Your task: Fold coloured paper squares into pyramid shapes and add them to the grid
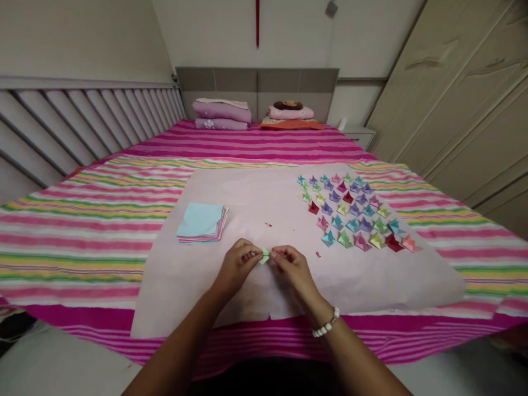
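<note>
Folded paper piece [264, 255]: small, pale green, creased to a point, lower centre of frame, just above the pale sheet [256, 198]. Left hand [237, 267] and right hand [291, 265] both pinch it, fingers curled close. Stack of coloured squares [202, 222], centre left. Rows of finished folded shapes [355, 212], centre right.
</note>
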The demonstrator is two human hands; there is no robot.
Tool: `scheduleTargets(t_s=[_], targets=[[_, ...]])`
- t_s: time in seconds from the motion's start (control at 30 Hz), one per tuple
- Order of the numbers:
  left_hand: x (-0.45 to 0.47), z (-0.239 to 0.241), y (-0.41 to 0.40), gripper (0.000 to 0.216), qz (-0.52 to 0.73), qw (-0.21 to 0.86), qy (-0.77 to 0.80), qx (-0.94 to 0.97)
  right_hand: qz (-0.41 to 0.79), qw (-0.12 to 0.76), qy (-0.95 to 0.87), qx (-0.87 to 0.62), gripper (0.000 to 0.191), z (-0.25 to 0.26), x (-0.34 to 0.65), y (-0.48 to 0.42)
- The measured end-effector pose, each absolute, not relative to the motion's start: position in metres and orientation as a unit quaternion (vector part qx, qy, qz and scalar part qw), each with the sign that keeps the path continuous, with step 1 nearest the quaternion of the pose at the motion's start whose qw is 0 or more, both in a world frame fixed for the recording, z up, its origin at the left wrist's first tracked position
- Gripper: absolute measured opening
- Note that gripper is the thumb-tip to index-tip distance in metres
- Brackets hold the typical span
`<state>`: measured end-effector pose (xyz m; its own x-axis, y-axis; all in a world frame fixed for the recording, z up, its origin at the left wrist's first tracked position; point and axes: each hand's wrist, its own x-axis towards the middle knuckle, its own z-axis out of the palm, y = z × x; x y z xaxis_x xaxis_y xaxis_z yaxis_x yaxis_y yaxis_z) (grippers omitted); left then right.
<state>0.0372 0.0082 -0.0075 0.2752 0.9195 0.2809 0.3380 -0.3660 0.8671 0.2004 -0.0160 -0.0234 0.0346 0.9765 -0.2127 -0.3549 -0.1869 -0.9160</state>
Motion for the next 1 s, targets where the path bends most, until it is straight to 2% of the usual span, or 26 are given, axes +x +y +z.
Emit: scheduleTargets(t_s=[0.1, 0.17, 0.27, 1.0], targets=[[0.039, -0.019, 0.024, 0.007, 0.408, 0.357, 0.444, 0.713, 0.459, 0.601, -0.449, -0.475, 0.017, -0.028, 0.204, -0.002], [0.04, -0.026, 0.033, 0.007, 0.408, 0.353, 0.441, 0.718, 0.39, 0.595, -0.538, -0.453, 0.01, -0.032, 0.204, 0.006], [0.042, -0.036, 0.043, 0.006, 0.411, 0.347, 0.439, 0.72, 0.351, 0.562, -0.599, -0.449, 0.008, -0.039, 0.201, 0.017], [0.058, -0.066, 0.07, 0.012, 0.444, 0.378, 0.506, 0.636, 0.368, 0.581, -0.516, -0.51, 0.002, -0.075, 0.195, 0.047]])
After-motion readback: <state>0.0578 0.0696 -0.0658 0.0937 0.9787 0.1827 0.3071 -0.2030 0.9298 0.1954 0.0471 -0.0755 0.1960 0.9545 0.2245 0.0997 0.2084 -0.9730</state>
